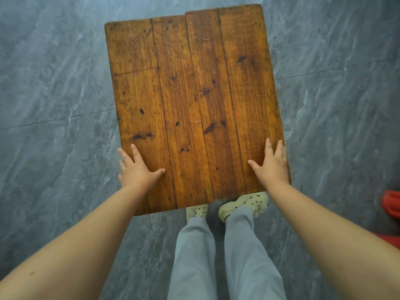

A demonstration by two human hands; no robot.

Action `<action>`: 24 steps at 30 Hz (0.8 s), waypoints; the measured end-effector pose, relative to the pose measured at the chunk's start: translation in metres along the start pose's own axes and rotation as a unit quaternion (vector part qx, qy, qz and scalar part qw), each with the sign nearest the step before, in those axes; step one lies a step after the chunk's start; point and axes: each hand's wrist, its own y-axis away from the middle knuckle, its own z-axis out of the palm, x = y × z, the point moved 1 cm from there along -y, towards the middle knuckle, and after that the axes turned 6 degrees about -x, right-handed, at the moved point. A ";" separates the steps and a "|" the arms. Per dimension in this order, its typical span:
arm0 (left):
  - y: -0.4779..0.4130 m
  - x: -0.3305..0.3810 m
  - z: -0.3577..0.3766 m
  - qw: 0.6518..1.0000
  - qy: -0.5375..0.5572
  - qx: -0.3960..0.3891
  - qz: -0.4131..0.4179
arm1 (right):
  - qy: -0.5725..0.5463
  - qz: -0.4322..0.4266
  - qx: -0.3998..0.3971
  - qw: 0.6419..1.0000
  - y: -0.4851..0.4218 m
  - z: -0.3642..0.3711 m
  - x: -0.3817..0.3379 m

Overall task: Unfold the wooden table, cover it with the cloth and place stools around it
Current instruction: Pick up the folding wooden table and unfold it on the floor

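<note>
- Table (194, 94) between both hands, extending away past the fingertips.
- Left hand (138, 169) spread on left edge, thumb on top; outer fingers off the edge, possibly curled under.
- Right hand (272, 167) flat, fingers spread, at right edge.

No text, label, brand, number or sign can be read anywhere in the view. The wooden table (194, 105) shows only grain, knots and dark stains, the grey floor (54, 83) only marbled veining and tile joints, and the pale shoes (244, 205) only small holes.
</note>
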 end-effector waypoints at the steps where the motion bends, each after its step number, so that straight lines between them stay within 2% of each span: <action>1: 0.006 0.003 0.000 0.999 -0.029 -0.008 0.020 | 0.008 -0.020 -0.007 1.000 0.007 -0.001 -0.001; 4: 0.038 0.018 -0.004 0.990 -0.090 -0.067 0.087 | 0.012 -0.086 -0.007 0.996 0.032 -0.021 -0.006; 6: 0.066 0.037 -0.018 0.983 -0.115 -0.076 0.121 | 0.009 -0.125 0.009 0.992 0.052 -0.050 -0.010; 11: 0.168 0.137 -0.096 0.949 -0.162 0.015 0.269 | -0.038 -0.162 0.111 0.980 0.114 -0.165 -0.007; 15: 0.282 0.238 -0.151 0.881 -0.181 0.107 0.423 | -0.078 -0.165 0.234 0.955 0.183 -0.264 0.028; 18: 0.378 0.304 -0.161 0.814 -0.202 0.152 0.523 | -0.111 -0.136 0.307 0.935 0.243 -0.323 0.080; 21: 0.474 0.354 -0.137 0.738 -0.228 0.173 0.611 | -0.120 -0.089 0.386 0.910 0.310 -0.363 0.156; 24: 0.561 0.392 -0.082 0.675 -0.255 0.168 0.672 | -0.124 -0.019 0.433 0.893 0.379 -0.376 0.252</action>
